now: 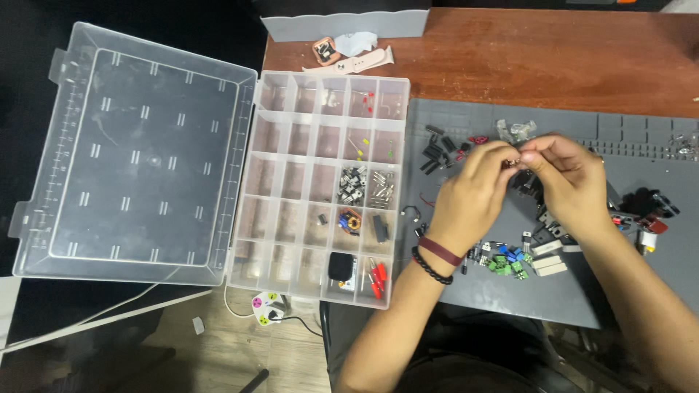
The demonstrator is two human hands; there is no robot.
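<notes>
My left hand (475, 193) and my right hand (564, 178) meet fingertip to fingertip above a grey work mat (473, 284). Together they pinch a tiny component (515, 161), too small to make out. Beneath the hands lies a scatter of small electronic parts: black pieces (437, 151), green terminal blocks (506, 266), blue parts (510, 252) and white blocks (550, 263). To the left of my left hand stands a clear plastic compartment box (291, 138) with its lid (138, 153) swung open.
Some box compartments hold parts: metal-tabbed pieces (352, 183), a copper coil (350, 220), red pieces (377, 278), a black block (340, 266). A pink watch (342, 58) and a grey tray (342, 25) lie on the wooden desk behind. A power strip (266, 306) sits on the floor.
</notes>
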